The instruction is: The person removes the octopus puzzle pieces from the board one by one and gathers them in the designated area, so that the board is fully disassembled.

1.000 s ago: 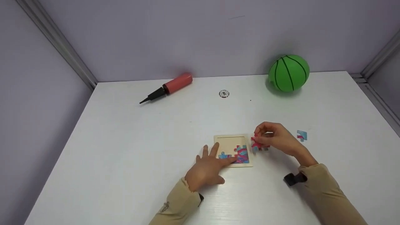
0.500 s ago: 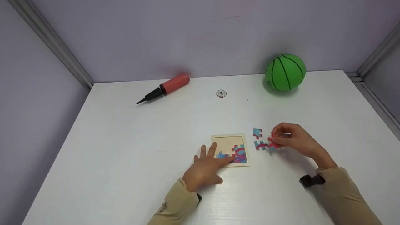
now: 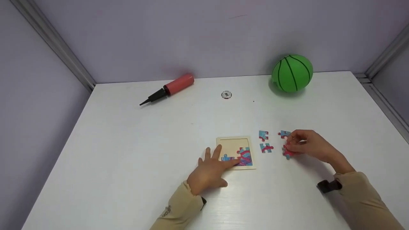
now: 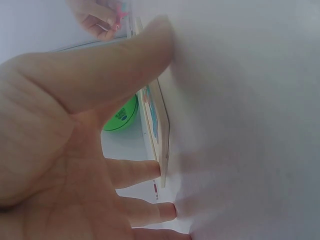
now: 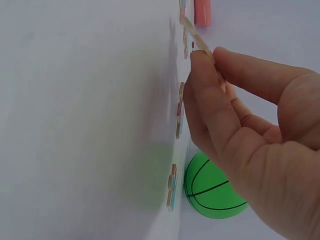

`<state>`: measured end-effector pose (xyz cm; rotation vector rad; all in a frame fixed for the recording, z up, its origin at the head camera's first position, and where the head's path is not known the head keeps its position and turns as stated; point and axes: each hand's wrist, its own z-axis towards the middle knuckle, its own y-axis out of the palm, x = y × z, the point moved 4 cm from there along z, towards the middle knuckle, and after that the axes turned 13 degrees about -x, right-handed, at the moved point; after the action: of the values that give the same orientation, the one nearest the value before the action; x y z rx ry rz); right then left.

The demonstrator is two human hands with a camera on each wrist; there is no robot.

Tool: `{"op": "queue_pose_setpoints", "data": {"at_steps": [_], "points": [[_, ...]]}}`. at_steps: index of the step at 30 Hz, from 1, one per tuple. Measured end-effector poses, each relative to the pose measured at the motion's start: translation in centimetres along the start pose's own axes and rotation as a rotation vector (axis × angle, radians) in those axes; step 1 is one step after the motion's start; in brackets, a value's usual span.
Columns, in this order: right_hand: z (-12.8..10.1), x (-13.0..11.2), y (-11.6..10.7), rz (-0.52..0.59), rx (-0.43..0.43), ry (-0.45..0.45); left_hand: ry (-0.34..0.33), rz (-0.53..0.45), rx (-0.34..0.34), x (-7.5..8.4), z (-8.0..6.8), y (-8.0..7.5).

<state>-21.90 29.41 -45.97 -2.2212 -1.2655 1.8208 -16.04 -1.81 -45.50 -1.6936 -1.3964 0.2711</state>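
Puzzle tray (image 3: 233, 141): shallow wooden frame, flat on the counter; blue and pink pieces (image 3: 244, 157) fitted in its near right part, the rest bare wood.
Left grip (image 3: 209, 171): spread flat, fingers straight, pressing on the near left corner of the tray; fingertips (image 4: 152, 170) against the tray edge in the left wrist view.
Right grip (image 3: 306, 145): right of the tray and apart from it, thumb and fingers pinching one red piece (image 3: 287, 151), low at the counter.
Loose pieces: one (image 3: 263, 135) and another (image 3: 266, 148) between the tray and the right grip; a third (image 3: 283, 134) just beyond the fingers of that grip.
Counter (image 3: 127, 153): white, smooth.
Far side: green ball (image 3: 292, 73) with black lines, well beyond the right grip, near the wall; red pump (image 3: 167, 88) with black nozzle, well beyond the left grip; small round token (image 3: 226, 95) between these two.
Room: pale lilac walls on three sides, grey metal rails in the corners.
Sleeves: beige, on both arms; black strap (image 3: 329, 186) at the right wrist.
Writing: small print on the left sleeve, too small to read.
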Motion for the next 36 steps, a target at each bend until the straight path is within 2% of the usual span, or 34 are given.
{"op": "queue_pose_setpoints", "data": {"at_steps": [7,17,29,36], "points": [[0.15,0.32,-0.06,0.025,-0.024,0.048,-0.001,-0.006,-0.004,-0.03,-0.04,0.04],[0.32,0.67,-0.31,-0.094,-0.009,0.076,-0.001,0.003,-0.005,-0.13,-0.16,0.13],[0.32,0.48,-0.32,-0.137,0.036,0.098,0.003,0.040,-0.023,0.10,-0.22,0.18],[0.34,0.20,-0.25,-0.167,0.054,0.093,0.004,0.015,-0.048,0.09,-0.06,0.20]]}}
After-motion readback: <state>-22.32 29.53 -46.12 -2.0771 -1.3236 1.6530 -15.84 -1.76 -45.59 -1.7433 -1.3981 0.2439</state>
